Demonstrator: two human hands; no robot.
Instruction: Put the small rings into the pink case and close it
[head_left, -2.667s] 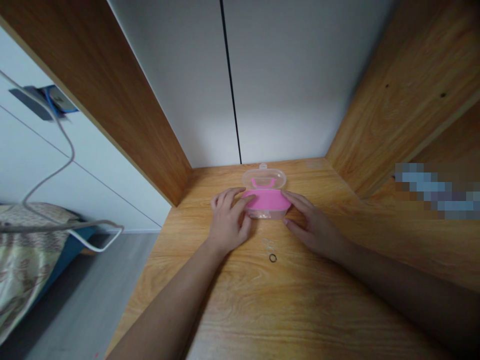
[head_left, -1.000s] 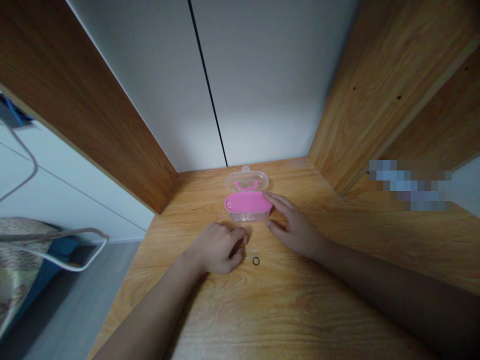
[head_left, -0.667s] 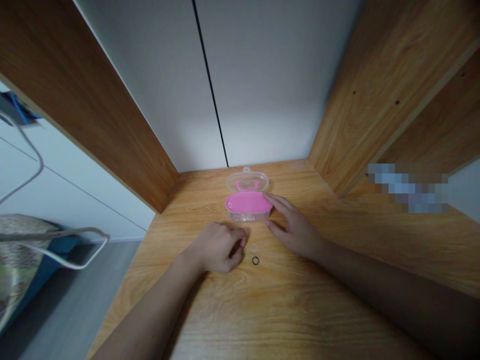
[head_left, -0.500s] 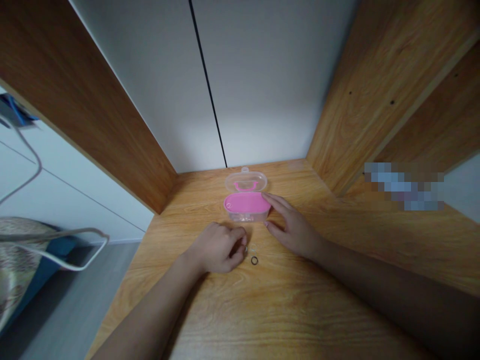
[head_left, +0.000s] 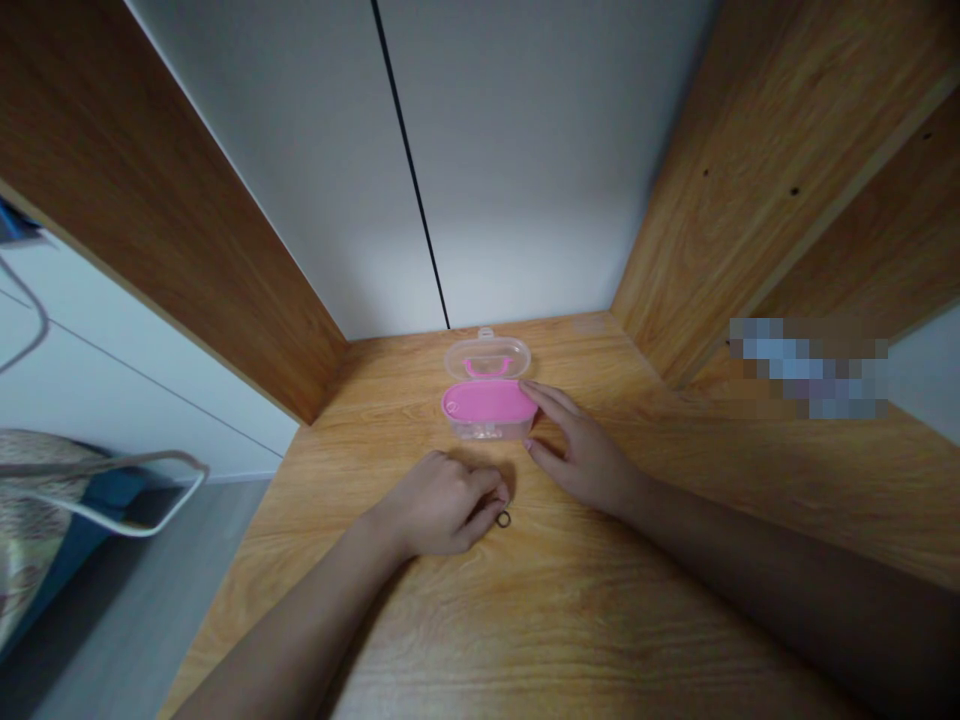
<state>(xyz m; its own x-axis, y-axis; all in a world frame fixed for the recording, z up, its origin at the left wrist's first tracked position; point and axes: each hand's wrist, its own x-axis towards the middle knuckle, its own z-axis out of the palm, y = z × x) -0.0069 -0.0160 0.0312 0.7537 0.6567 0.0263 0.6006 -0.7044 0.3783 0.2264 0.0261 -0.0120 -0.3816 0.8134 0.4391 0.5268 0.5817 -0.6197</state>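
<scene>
My left hand (head_left: pixel 454 502) rests on the wooden tabletop, thumb and fingertips pinched together. What it pinches, if anything, is hidden. A small dark ring-shaped band (head_left: pixel 503 519) lies beside those fingertips. Behind it stands a small oval box (head_left: pixel 501 431) of clear plastic with a pink tray (head_left: pixel 487 401) across its top. Its clear lid (head_left: pixel 455 358), with a pink handle, is swung back and lies open behind the box. My right hand (head_left: pixel 589 455) grips the right end of the box, fingers at the tray's edge and thumb at the front corner.
The wooden tabletop (head_left: pixel 480 630) ends at white panels (head_left: pixel 525 200) behind. Wooden uprights (head_left: pixel 247 230) flank it left and right. Left of the table, a white looped tube or cable (head_left: pixel 176 458) hangs over the floor. A blurred-out patch is at right.
My left hand has shifted slightly right, its fingertips now covering the spot where a pale clear band lay near the dark one. The right hand stays on the box.
</scene>
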